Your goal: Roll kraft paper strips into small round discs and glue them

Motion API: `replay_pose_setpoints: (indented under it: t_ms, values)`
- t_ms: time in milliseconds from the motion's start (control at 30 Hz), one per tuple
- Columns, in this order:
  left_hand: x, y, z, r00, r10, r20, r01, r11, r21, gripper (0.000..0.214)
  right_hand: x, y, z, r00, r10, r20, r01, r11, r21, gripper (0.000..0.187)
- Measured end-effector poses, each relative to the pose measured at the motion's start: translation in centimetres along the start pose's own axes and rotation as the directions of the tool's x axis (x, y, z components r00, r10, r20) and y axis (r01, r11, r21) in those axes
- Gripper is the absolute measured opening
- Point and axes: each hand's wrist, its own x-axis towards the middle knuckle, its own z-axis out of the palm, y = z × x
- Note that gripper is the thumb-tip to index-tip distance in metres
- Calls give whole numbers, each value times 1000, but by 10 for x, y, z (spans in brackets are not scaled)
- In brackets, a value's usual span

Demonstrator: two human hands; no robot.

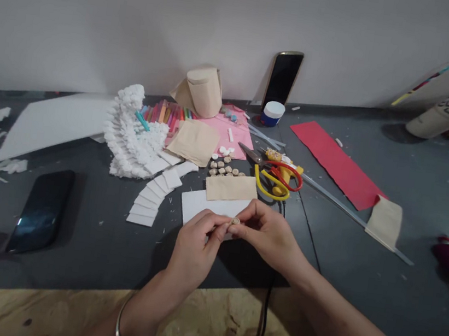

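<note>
My left hand and my right hand meet over the dark table, fingertips pinched together on a small rolled beige paper coil. Just beyond the fingers lie a white card and a beige paper strip. A cluster of several similar beige coils sits a little farther back. A metal bangle is on my left wrist.
Scissors with red and yellow handles and a yellow glue gun lie right of the coils. A fan of white paper pieces, a white ruffled paper form, a phone, a red paper strip, a propped phone and a white jar surround them.
</note>
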Motion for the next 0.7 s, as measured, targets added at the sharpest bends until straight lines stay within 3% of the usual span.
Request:
replay_pose_setpoints:
  t_ms: [167, 333, 533, 700]
  values:
    - [1, 1, -2, 999, -9, 34, 11, 999, -52, 16, 1, -2, -6, 994, 2, 109, -10, 997, 77, 34]
    - [2, 1, -2, 986, -122, 116, 141, 974, -176, 19, 2, -3, -11, 980, -11, 199, 0, 999, 55, 40]
    - [6, -2, 0, 913, -353, 207, 407, 837, -366, 20, -1, -2, -9, 995, -51, 88, 65, 984, -168, 32]
    - [10, -6, -1, 889, -424, 173, 454, 772, -444, 21, -5, -6, -7, 993, -88, 78, 106, 960, -258, 20]
